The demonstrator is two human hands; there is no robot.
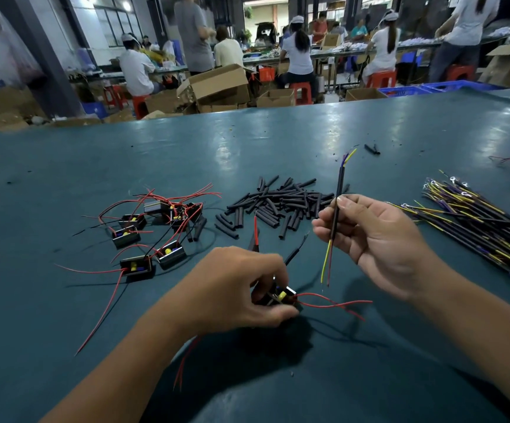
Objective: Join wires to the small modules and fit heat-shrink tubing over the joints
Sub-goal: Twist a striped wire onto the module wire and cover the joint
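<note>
— Where do we stand, starting with the big things?

— The surface (94, 166) spreads out ahead of both our hands. Beyond the right hand (378, 242), off to its outer side, lies the bundle of sleeved wires (476, 227). Straight ahead of the gap between our hands sits the pile of heat-shrink tubing (278, 203), and ahead of the left hand (241, 285), off to its outer side, the cluster of modules (149, 236) with red leads.

— And what do we hold?

— The left hand is curled down over one module (281, 296), thumb and fingers gripping it low, close to the surface. Its red leads (336, 303) trail out toward the right hand. The right hand pinches a single sleeved wire (337, 209) between thumb and forefinger, the other fingers loosely spread.

— Which way does that wire run?

— Nearly upright, tilted a little. Its yellow and red ends (327, 267) hang below the right hand, just above and beside the held module; the other end, with purple and yellow tips, points up and away from us.

— So the next move?

— We judge it turns on that short gap: the lower wire ends must come down and inward to meet a lead from the module. A black lead (296, 250) and a red one (256, 228) rise from behind the left hand, between the two hands. Which lead we join, we cannot tell.
</note>
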